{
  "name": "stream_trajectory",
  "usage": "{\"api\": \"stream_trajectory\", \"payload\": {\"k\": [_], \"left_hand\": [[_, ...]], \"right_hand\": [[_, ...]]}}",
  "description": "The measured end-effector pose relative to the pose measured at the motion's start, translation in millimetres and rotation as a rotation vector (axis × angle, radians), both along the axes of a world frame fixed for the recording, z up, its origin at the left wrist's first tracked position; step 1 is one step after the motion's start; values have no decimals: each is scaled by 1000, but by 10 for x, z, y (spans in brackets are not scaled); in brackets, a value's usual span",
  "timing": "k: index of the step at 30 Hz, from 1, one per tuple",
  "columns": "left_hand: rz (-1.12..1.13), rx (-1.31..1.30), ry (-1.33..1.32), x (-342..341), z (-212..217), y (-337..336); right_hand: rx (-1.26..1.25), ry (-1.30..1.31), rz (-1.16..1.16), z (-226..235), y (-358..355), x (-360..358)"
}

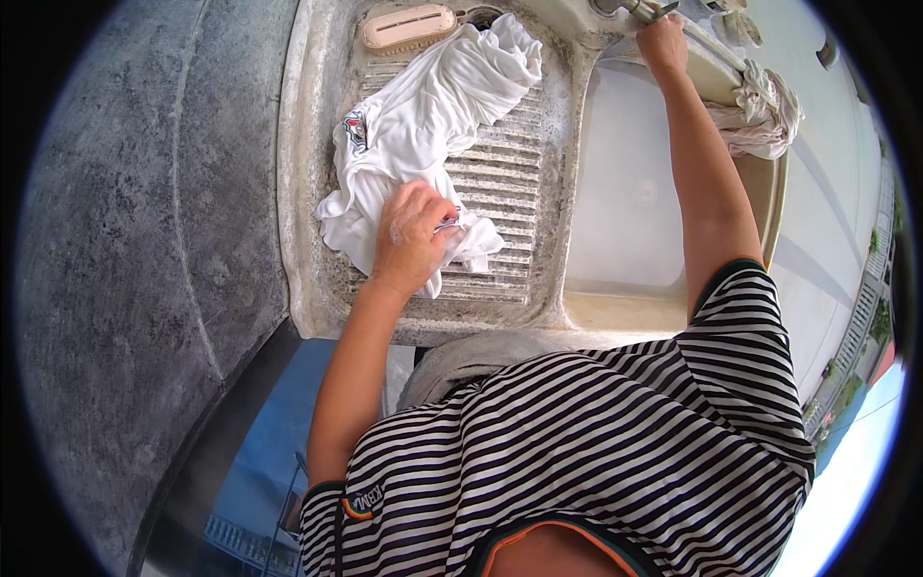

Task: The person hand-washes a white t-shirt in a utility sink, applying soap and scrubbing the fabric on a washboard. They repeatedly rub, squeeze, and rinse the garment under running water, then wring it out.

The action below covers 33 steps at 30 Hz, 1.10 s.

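**Your left hand [413,229] on the white shirt [418,125], your right hand [663,46] at the tap [642,12]**

Nearest you, your left hand is closed on a bunched fold of the shirt, which probably stops the wet cloth sliding. The rest of it spreads beyond your knuckles, its coloured emblem ahead and to the left. Under it runs the ridged washboard [505,197], likely there to give the fabric a rough backing. Between your forearms, the basin [620,310] holds cloudy water, just beside the board within easy reach. Right of your right forearm, a rag [769,115] hangs over the edge, perhaps out of the way. Farther off, past your left hand, a scrub brush [411,29] sits beside the shirt. Farthest, your right fingers meet the tap; how firmly they grip, I cannot tell.
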<state>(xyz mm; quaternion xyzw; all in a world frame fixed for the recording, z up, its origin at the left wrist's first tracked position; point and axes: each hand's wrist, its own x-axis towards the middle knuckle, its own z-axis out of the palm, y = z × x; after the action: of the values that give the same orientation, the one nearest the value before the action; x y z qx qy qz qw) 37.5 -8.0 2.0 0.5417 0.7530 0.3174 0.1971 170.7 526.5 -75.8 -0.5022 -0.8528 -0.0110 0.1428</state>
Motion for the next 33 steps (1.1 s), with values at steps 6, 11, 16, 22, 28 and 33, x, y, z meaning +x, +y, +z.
{"api": "stream_trajectory", "payload": {"k": [6, 11, 16, 22, 28, 33], "left_hand": [[-163, -162, -240, -110, 295, -479], [-13, -23, -94, 63, 85, -434], [129, -28, 160, 83, -6, -417], [82, 21, 56, -78, 227, -755], [28, 48, 97, -22, 83, -778], [23, 9, 145, -31, 90, -842]], "right_hand": [[-128, 28, 38, 409, -658, 181], [-454, 305, 333, 722, -3052, -429], [-19, 238, 1142, 226, -3951, -953], [153, -269, 523, 406, -2288, -1052], [-120, 144, 985, 415, -4359, -1071], [28, -118, 952, 292, -3561, -1195]]}}
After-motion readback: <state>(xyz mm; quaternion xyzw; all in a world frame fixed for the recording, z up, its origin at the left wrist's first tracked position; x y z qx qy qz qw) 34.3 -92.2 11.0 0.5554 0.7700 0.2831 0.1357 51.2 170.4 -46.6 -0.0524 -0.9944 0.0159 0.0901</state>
